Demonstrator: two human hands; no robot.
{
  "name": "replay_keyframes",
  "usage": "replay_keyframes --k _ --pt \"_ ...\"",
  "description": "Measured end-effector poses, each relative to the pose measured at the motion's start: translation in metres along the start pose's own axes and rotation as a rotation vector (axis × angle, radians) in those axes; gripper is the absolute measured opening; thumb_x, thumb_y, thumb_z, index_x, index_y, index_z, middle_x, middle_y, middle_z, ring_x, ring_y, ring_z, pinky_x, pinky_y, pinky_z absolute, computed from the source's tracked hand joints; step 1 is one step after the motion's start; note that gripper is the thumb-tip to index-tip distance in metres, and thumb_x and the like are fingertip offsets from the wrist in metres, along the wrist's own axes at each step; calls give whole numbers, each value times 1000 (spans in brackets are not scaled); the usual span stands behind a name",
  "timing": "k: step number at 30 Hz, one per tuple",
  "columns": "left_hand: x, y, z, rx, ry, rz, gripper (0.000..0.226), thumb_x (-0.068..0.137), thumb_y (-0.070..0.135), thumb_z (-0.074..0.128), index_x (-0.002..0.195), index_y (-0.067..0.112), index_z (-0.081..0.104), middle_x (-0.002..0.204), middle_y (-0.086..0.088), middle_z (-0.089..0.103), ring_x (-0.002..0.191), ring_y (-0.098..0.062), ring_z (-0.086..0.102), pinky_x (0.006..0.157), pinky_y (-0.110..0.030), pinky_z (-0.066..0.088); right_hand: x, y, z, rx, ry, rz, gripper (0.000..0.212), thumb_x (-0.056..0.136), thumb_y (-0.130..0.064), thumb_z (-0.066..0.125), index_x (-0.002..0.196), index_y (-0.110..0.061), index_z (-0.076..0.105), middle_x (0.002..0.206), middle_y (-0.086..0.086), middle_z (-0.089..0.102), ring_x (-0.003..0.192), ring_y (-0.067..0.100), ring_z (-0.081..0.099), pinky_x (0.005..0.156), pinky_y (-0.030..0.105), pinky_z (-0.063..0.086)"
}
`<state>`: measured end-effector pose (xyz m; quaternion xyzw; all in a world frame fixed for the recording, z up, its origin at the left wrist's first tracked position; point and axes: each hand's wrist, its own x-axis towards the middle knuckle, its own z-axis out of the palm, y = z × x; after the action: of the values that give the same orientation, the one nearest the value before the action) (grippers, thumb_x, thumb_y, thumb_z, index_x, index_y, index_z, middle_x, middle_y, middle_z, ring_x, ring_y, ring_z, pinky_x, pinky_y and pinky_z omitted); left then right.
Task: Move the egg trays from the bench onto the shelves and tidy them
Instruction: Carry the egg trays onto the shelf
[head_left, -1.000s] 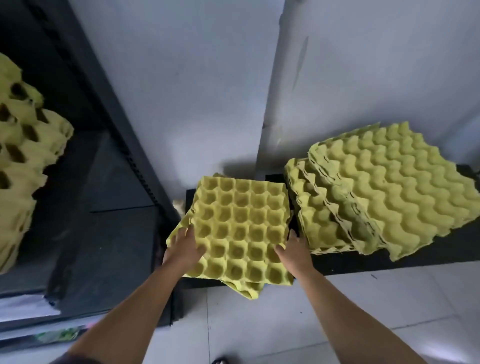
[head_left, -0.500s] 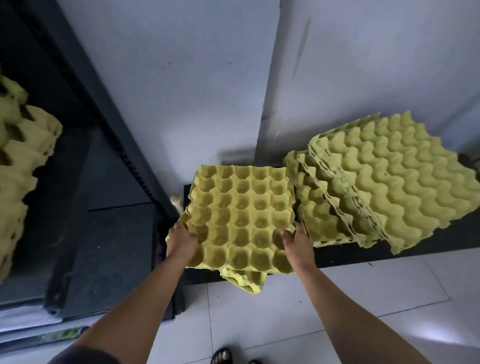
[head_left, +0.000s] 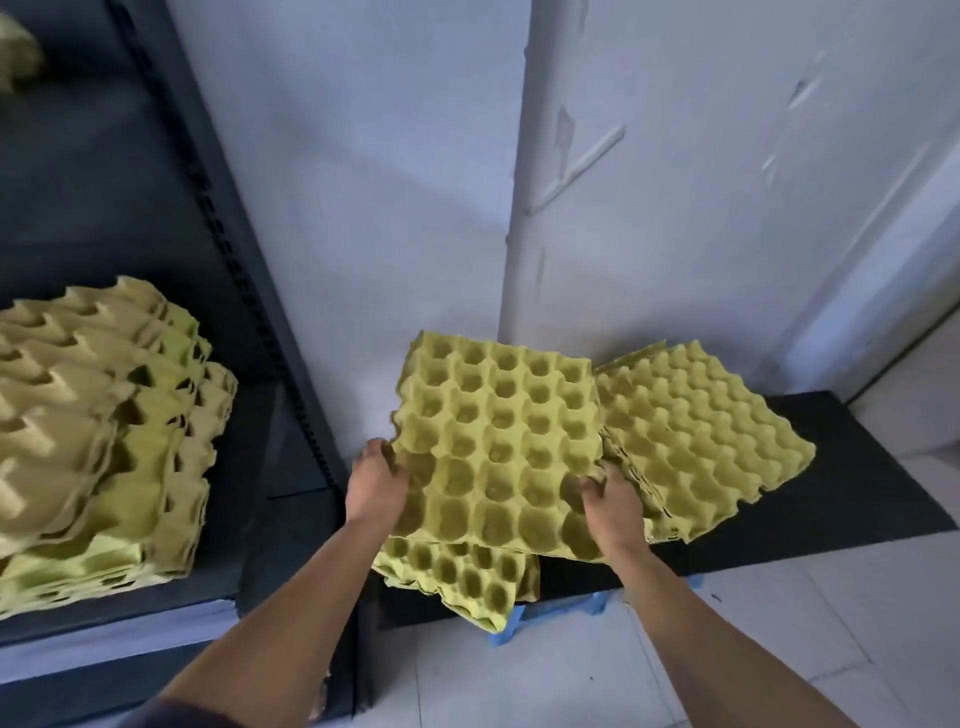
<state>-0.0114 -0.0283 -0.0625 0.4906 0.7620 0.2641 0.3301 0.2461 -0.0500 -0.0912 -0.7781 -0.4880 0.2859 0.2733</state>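
From the head camera, looking down: the person has a yellow-green egg tray (head_left: 498, 441) held between both hands, cups facing up, tilted so its far edge leans toward the wall (head_left: 389, 182). The left hand (head_left: 375, 480) grips the tray's left edge, with the fingers curled over the rim. The right hand (head_left: 613, 512) has the near right part of the tray, its fingers bent down into the cups and its thumb side along the edge.

Under the near edge of that tray a second tray (head_left: 457, 571) lies cups up on the low black table (head_left: 857, 467), one corner sticking out over the front edge above the tiled floor (head_left: 779, 649). Just to the right, touching the held tray's side, a pile of trays (head_left: 696, 441) rests on the same table, bumps up and skewed, with loose edges fanning out at the front. A blue piece (head_left: 519, 621) shows beneath the table's front edge; I can't make out what it is.

On the left stands the dark shelf (head_left: 249, 519) with its perforated upright (head_left: 234, 249). An untidy stack of trays (head_left: 98, 441) sits on it, layers shifted against one another. A blurred bit of yellow shows on the level above, at the top left corner.
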Motion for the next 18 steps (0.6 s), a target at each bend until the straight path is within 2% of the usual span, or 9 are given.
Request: replay_keyframes --k 3,5,7,11,13,16,17,18 --pt "-30 14 -20 -26 54 24 48 90 5 48 137 6 36 131 -16 44 109 -31 51 82 -34 42 -18 -12 -18 43 21 -74 48 97 -21 49 142 -8 38 118 18 62 97 27 63 85 31 49" --pt "-52 20 -30 -42 90 45 49 91 5 48 138 6 35 133 -15 42 112 -30 50 82 -32 39 -30 -15 -30 79 22 -111 49 96 -21 51 142 -9 37 124 16 58 109 30 59 94 39 48" --pt "-80 27 -40 -60 133 74 50 91 6 49 139 6 34 133 -16 42 114 -31 48 88 -35 40 -46 -13 -44 99 3 -161 52 95 -23 54 142 -15 36 128 14 56 113 32 56 97 48 46" --pt "-140 38 -59 -51 202 136 52 90 9 51 139 8 34 128 -18 44 114 -33 48 92 -39 40 -83 -3 -73 178 -37 -239 52 94 -13 51 143 -21 35 130 7 52 109 24 53 91 38 46" --pt "-170 45 -72 -53 234 184 52 89 12 52 138 12 36 125 -17 46 110 -32 50 91 -40 42 -100 -1 -86 234 -1 -268 51 93 -9 51 140 -23 39 115 5 55 96 23 54 77 30 46" --pt "-207 60 -98 -59 291 252 56 88 16 53 141 20 33 126 -13 46 110 -31 50 91 -40 43 -121 -13 -101 315 65 -306 49 91 -8 52 135 -27 43 99 5 56 74 17 48 59 21 36" --pt "-218 67 -110 -53 319 275 57 89 18 53 141 22 32 128 -13 45 111 -30 49 91 -39 42 -129 -22 -108 350 76 -343 48 91 -9 53 134 -28 44 103 6 59 72 13 47 60 22 39" --pt "-228 73 -123 -41 354 304 56 89 19 54 141 23 32 131 -13 43 113 -30 48 90 -37 41 -138 -34 -113 384 85 -394 47 91 -10 55 134 -28 44 114 7 60 78 12 51 67 27 46"
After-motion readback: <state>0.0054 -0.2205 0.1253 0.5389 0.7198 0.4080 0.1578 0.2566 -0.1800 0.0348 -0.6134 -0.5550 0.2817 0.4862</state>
